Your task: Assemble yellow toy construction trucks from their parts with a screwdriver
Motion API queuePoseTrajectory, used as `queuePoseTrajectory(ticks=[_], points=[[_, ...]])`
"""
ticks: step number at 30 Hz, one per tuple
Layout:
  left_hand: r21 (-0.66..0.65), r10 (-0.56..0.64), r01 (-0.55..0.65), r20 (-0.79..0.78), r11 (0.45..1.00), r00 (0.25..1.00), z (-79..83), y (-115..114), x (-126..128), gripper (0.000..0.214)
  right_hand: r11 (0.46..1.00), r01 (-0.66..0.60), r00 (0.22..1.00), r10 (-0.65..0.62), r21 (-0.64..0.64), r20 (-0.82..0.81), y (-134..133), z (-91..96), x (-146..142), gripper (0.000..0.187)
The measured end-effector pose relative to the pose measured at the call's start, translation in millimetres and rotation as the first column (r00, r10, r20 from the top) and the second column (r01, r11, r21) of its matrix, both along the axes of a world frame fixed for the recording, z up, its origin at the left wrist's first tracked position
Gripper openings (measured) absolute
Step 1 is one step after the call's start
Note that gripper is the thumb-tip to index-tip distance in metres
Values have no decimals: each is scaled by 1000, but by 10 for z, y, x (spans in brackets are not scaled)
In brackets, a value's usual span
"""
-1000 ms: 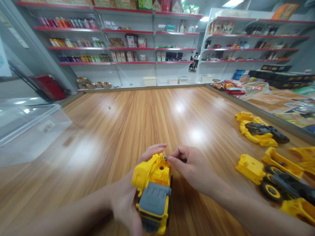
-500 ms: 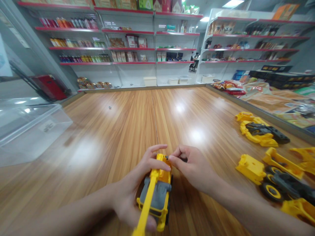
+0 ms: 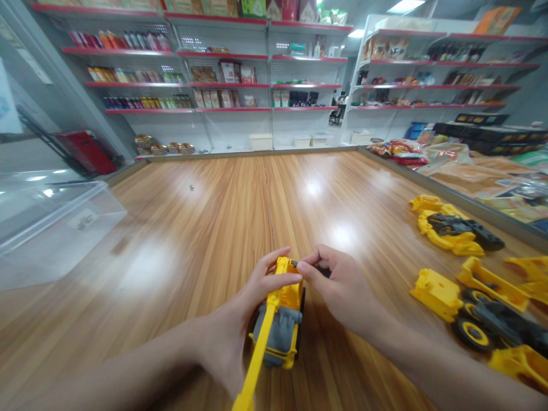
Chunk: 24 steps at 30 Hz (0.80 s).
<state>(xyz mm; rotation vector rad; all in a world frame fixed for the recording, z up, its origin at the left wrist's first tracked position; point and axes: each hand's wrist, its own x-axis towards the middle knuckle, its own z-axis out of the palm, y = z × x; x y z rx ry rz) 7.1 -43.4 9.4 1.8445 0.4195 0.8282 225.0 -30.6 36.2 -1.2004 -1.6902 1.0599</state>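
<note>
A yellow and grey toy truck lies on the wooden table near the front edge. My left hand grips its body from the left, thumb across the yellow top. A long yellow arm piece sticks out from the truck toward me. My right hand is pinched on a small dark part held against the truck's far end; I cannot make out what the part is.
Loose yellow and black toy parts and wheels lie at the right. A clear plastic box stands at the left. Red-edged shop shelves line the back, and packaged goods cover the counter beyond the right rim.
The truck has turned in my left hand and shifted slightly away from me. The long yellow arm piece now points toward me. My right hand stayed pinched at the truck's far end.
</note>
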Motion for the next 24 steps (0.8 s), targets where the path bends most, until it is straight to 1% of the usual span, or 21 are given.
queuePoseTrajectory(ticks=[3, 8, 12, 14, 16, 18, 21, 23, 24], points=[[40, -6, 7, -38, 999, 999, 22, -10, -2, 135, 1000, 4, 1000, -4, 1, -3, -6, 2, -2, 17], [65, -3, 8, -67, 998, 998, 65, -8, -23, 134, 1000, 11, 1000, -11, 5, 1, 0, 1, -4, 16], [140, -6, 16, -70, 990, 998, 31, 51, -45, 130, 1000, 12, 1000, -13, 16, 9, 18, -15, 0, 15], [155, -6, 17, -70, 988, 998, 8, 72, -44, 127, 1000, 7, 1000, -7, 9, 17, 37, -33, 11, 14], [151, 25, -17, -54, 988, 998, -11, 71, -33, 121, 1000, 17, 998, -18, 11, 54, 59, -55, 30, 14], [139, 77, -72, -28, 988, 997, -21, 50, -14, 113, 997, 53, 991, -59, 53, 122, 76, -73, 56, 13], [81, 167, -167, 8, 983, 986, -15, 6, 7, 98, 981, 96, 958, -137, 167, 251, 76, -57, 94, 13], [65, 205, -205, 6, 977, 979, -1, -14, 6, 88, 962, 101, 931, -181, 253, 317, 54, 19, 106, 17], [73, 216, -215, -4, 974, 976, 7, -20, 0, 84, 949, 101, 920, -203, 298, 335, 37, 87, 110, 19]])
